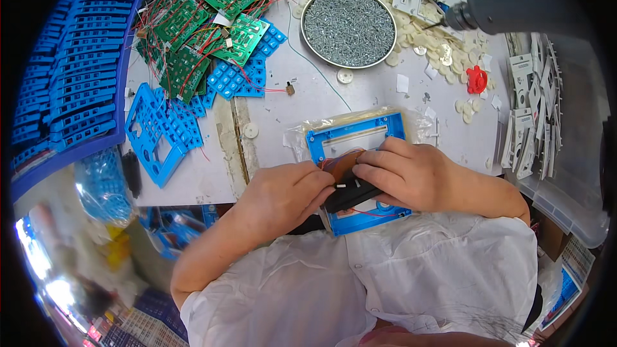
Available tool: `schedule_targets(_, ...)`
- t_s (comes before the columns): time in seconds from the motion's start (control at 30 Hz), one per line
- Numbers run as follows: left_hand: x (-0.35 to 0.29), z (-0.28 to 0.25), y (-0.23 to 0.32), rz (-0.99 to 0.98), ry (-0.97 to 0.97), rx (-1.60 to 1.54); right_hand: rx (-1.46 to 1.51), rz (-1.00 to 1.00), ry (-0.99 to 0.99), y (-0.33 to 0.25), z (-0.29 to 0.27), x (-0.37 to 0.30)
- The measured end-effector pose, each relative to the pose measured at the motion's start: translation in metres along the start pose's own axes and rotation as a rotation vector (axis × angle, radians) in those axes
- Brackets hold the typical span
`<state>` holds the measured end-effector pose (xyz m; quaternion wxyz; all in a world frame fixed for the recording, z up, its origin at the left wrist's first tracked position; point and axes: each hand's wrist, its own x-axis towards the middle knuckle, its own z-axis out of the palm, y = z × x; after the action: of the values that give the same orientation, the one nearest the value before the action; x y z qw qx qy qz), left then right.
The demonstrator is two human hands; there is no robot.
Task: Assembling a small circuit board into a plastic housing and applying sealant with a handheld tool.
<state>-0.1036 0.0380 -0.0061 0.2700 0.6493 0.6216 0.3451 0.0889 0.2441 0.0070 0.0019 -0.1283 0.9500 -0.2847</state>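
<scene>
White shirt front (385, 270) is filling the lower view, pressing against the near edge of the surface (308, 99). Both hands are meeting over a blue plastic frame (357, 135) lying at that edge. Left hand (283, 196) is curling its grip shut around a black part (350, 194); right hand (411, 173) is pinching the same part from above, fingers pressed together. Open room is lying just beyond the frame, before the round tin of screws (349, 27). Circuit boards (205, 19) are crowding the far left.

A white worktable (360, 99) with a seam, blue stacked trays (71, 71) at left, clear bin (565, 180) at right.
</scene>
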Motion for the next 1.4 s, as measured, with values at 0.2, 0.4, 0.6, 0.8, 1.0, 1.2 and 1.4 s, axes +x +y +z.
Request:
schedule_targets(0.2, 0.007, 0.007, 0.0, 0.003, 0.132, 0.091, 0.033, 0.047, 0.097, -0.005, 0.004, 0.006)
schedule_targets(0.4, 0.011, 0.004, -0.003, -0.008, 0.124, 0.073, 0.046, 0.101, 0.128, -0.005, 0.005, 0.008)
schedule_targets(0.6, 0.013, -0.001, -0.008, -0.039, 0.045, -0.01, 0.076, 0.092, 0.064, -0.006, 0.004, 0.01)
schedule_targets(0.8, 0.023, -0.007, -0.006, -0.095, -0.024, -0.101, 0.11, 0.103, 0.028, -0.005, 0.002, 0.013)
schedule_targets(1.0, 0.026, -0.012, -0.006, -0.156, -0.111, -0.195, 0.167, 0.088, 0.011, -0.003, 0.002, 0.015)
schedule_targets(1.2, 0.034, -0.019, -0.005, -0.376, -0.229, -0.386, 0.195, 0.083, -0.019, -0.003, -0.002, 0.016)
schedule_targets(1.4, 0.043, -0.024, -0.006, -0.596, -0.328, -0.477, 0.153, 0.07, -0.038, -0.002, -0.003, 0.017)
